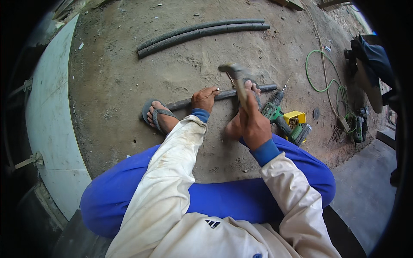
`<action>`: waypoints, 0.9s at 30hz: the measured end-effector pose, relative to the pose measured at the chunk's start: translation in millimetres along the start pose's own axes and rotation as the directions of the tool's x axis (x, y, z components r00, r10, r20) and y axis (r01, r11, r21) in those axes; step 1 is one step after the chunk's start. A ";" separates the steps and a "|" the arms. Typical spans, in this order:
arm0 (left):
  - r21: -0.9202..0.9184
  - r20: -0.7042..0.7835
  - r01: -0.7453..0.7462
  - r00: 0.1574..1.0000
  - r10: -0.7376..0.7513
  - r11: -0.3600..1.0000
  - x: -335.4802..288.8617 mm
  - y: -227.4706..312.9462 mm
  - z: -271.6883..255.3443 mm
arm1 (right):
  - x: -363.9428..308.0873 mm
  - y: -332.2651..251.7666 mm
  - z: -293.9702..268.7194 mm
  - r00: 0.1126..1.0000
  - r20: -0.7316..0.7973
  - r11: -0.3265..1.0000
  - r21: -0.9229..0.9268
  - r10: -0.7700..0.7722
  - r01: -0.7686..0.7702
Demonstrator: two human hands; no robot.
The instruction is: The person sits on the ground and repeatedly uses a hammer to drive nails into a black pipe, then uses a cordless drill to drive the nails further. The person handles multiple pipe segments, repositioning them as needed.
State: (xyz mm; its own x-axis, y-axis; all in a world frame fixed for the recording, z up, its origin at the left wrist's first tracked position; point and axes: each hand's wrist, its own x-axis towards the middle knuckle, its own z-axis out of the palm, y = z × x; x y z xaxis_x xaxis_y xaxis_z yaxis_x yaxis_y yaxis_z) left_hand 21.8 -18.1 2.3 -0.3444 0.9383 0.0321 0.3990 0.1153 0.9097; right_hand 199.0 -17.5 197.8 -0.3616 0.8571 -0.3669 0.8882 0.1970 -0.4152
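A dark round pole (223, 94) lies across the dirt between my sandalled feet, its right part under my right foot. My left hand (204, 98) rests on the pole, thumb and fingers closed in a pinch. Something small and pale shows at its fingertips, too small to name. My right hand (256, 127) is wrapped round the wooden handle of a hammer (232, 69). The hammer head is raised above the pole and blurred by motion. Just right of that hand lies a green and black cordless drill (274, 111) with a long bit fitted.
Two more dark poles (202, 32) lie farther off. A yellow container (295, 115) stands by the drill, near a dark disc (316, 113). A green cord (318, 89) and a green power tool (360, 129) lie at right. A pale panel (53, 99) borders the left. Another person's leg (374, 56) is far right.
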 end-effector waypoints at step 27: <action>0.025 -0.013 -0.054 0.998 0.054 0.998 5.7 -3.3 1.5 | 16.0 22.9 12.7 0.985 -0.167 0.988 0.156 0.040 -0.013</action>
State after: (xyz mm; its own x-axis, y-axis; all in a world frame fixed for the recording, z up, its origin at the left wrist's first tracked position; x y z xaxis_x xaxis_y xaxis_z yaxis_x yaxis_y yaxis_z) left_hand 19.8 -12.7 -1.2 -0.3333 0.9388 0.0870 0.4382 0.0725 0.8960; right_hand 210.0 -5.3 171.8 -0.2736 0.9318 -0.2386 0.8378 0.1091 -0.5349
